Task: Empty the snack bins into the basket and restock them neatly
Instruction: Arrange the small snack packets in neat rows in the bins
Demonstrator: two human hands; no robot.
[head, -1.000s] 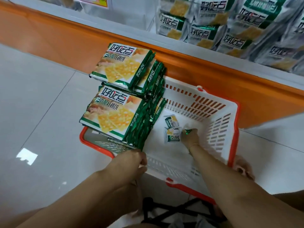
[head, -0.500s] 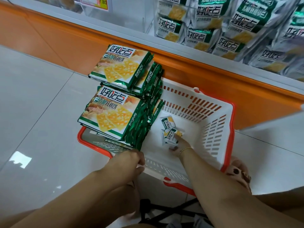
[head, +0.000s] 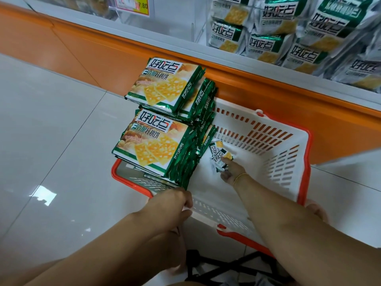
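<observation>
A white basket with an orange rim (head: 288,159) stands on the floor below the shelf. Two stacks of large green cracker packs (head: 158,145) fill its left side, the far stack (head: 167,85) leaning on the near one. My left hand (head: 175,203) grips the basket's near rim. My right hand (head: 229,170) reaches into the basket and pinches small cracker packets (head: 218,155) on its floor. A gold bracelet circles that wrist.
Above the orange shelf front (head: 257,89), a clear bin holds several silver-green snack packets (head: 288,34). A yellow price tag (head: 134,5) hangs at the top. Grey floor tiles (head: 51,141) spread to the left. Black bars (head: 216,267) lie at the bottom.
My right hand has drawn back toward me inside the basket and gathered the small packets. The left hand stays on the rim.
</observation>
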